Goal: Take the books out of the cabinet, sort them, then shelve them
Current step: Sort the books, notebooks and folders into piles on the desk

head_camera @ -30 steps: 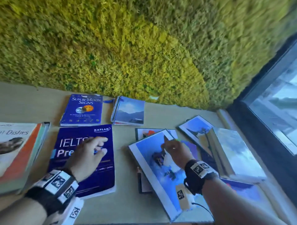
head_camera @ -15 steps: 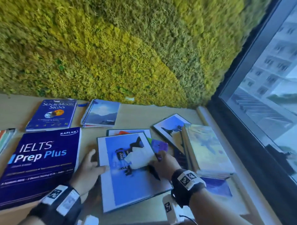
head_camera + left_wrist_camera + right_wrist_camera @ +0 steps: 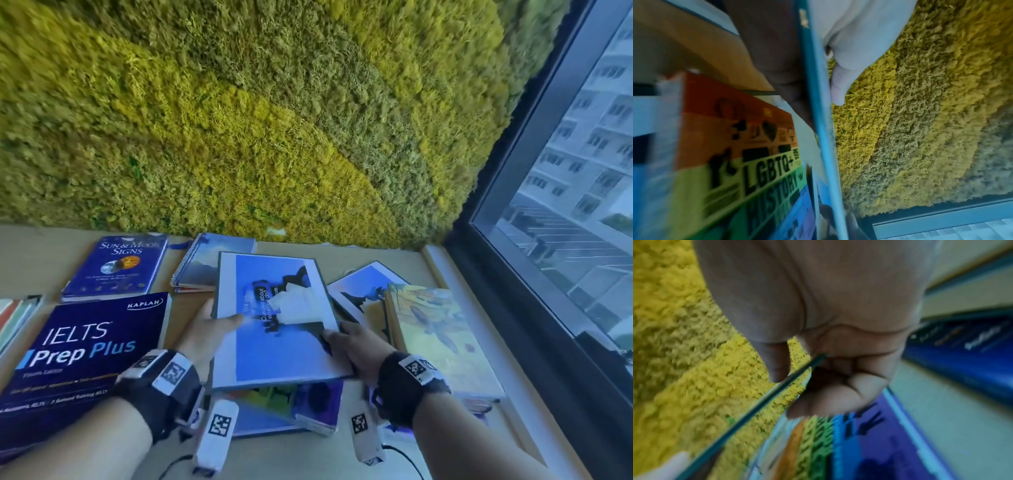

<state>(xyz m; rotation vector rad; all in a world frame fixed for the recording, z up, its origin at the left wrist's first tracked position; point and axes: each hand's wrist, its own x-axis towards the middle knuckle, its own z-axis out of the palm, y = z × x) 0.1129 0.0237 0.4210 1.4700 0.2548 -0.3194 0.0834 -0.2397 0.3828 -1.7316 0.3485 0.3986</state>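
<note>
I hold a thin blue picture book (image 3: 274, 322) with a white border, lifted off the table and tilted. My left hand (image 3: 209, 334) grips its left edge, thumb on the cover and fingers beneath. In the left wrist view that book's edge (image 3: 822, 129) runs past my left thumb (image 3: 840, 87). My right hand (image 3: 356, 353) pinches its right edge, thumb above and fingers below, and the right wrist view shows the thin edge (image 3: 764, 400) between thumb and fingers. Under it lies a rainbow-striped LGBTQ+ History book (image 3: 294, 404) (image 3: 748, 162).
On the wooden tabletop (image 3: 308, 455) lie an IELTS Prep Plus book (image 3: 82, 359), a Sun & Moon Signs book (image 3: 116, 263), a spiral notebook (image 3: 202, 263), another blue picture book (image 3: 359, 291) and a thick yellowish book (image 3: 435, 335). A moss wall (image 3: 239, 120) stands behind, a window (image 3: 565, 205) at right.
The blue picture book has come up off the pile and its far end has risen toward the wall. My left hand moved from the IELTS book onto its left edge.
</note>
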